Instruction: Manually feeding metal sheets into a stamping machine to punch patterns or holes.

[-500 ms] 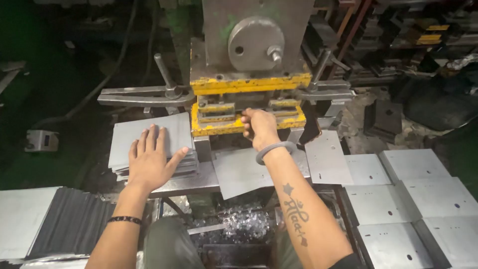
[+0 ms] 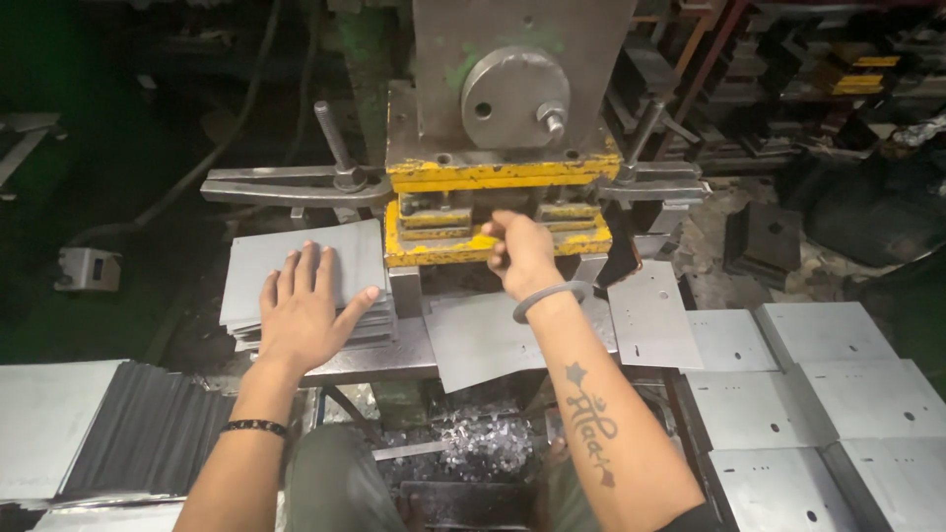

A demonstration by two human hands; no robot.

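My left hand [image 2: 304, 307] lies flat, fingers spread, on a stack of grey metal sheets [image 2: 258, 266] left of the press. My right hand [image 2: 520, 252] is curled at the front of the yellow die [image 2: 443, 246] of the press machine [image 2: 512, 108], gripping the far edge of a grey metal sheet [image 2: 483, 340] that lies on the press bed and sticks out toward me. A grey bangle sits on that wrist.
Punched grey sheets [image 2: 818, 394] are spread at the right, one more [image 2: 650, 315] beside the die. A fanned stack of sheets [image 2: 138, 433] lies at the lower left. Metal scrap [image 2: 483, 443] sits below the bed. Clamp arms [image 2: 286, 185] flank the die.
Both hands stay where they were. The view has shifted only slightly.
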